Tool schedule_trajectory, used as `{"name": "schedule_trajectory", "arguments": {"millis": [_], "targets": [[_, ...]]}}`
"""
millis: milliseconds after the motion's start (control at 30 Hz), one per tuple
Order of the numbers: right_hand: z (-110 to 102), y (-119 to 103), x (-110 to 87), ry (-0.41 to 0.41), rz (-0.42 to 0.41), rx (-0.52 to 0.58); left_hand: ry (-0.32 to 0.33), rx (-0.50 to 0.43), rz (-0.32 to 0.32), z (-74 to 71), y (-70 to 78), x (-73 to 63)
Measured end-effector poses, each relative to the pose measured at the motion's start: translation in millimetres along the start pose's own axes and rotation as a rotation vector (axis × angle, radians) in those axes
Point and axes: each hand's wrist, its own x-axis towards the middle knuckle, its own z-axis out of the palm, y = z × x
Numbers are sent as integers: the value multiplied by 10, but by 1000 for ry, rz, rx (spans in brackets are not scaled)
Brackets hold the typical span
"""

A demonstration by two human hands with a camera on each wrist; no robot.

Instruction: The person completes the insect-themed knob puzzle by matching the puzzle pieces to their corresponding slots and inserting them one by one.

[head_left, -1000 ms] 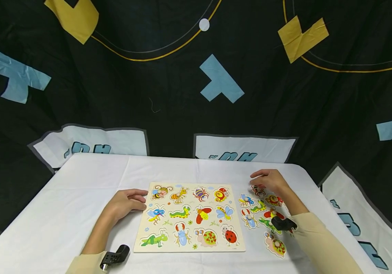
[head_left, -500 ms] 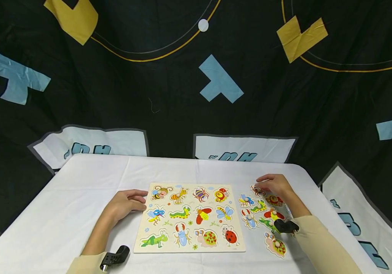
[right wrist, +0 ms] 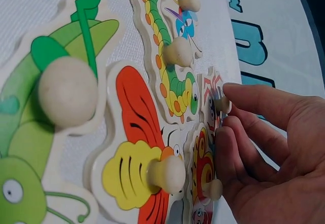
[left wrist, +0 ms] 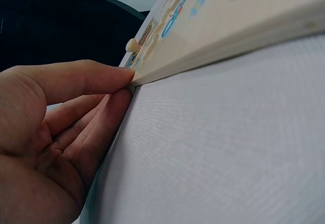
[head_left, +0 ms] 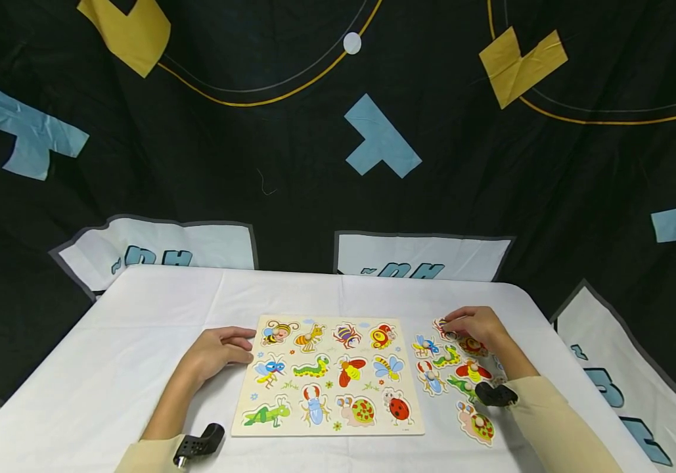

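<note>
A wooden insect puzzle board (head_left: 332, 387) lies flat on the table. My left hand (head_left: 210, 351) is at its left side; the left wrist view shows a thumb and fingertip pinching the board's edge. To the right of the board my right hand (head_left: 476, 325) pinches the round knob of a spider puzzle piece (right wrist: 209, 99), which is still among the loose pieces and partly hidden by the fingers. Close to that hand lie a caterpillar piece (right wrist: 170, 56), a red-winged insect piece (right wrist: 134, 148) and a green grasshopper piece (right wrist: 28, 132), each with a wooden knob.
More loose pieces lie right of the board, among them a mosquito (head_left: 425, 345), a stag beetle (head_left: 430, 378) and a snail (head_left: 475, 424). White cloth covers the table (head_left: 136, 328). Behind it hangs a dark curtain (head_left: 225, 177).
My right hand has come down and slightly toward me onto the spider piece, its fingers closing on the knob. The left hand and the board have stayed in place.
</note>
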Motion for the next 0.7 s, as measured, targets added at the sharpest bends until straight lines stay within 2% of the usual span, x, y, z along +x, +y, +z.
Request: {"name": "schedule_trajectory", "arguments": {"millis": [267, 500, 700], "targets": [[7, 18, -5, -7, 11, -19, 14, 20, -18, 8, 1, 5], [5, 29, -29, -14, 21, -19, 10, 4, 8, 9, 0, -6], [12, 44, -45, -17, 17, 1, 14, 22, -3, 10, -1, -5]]}}
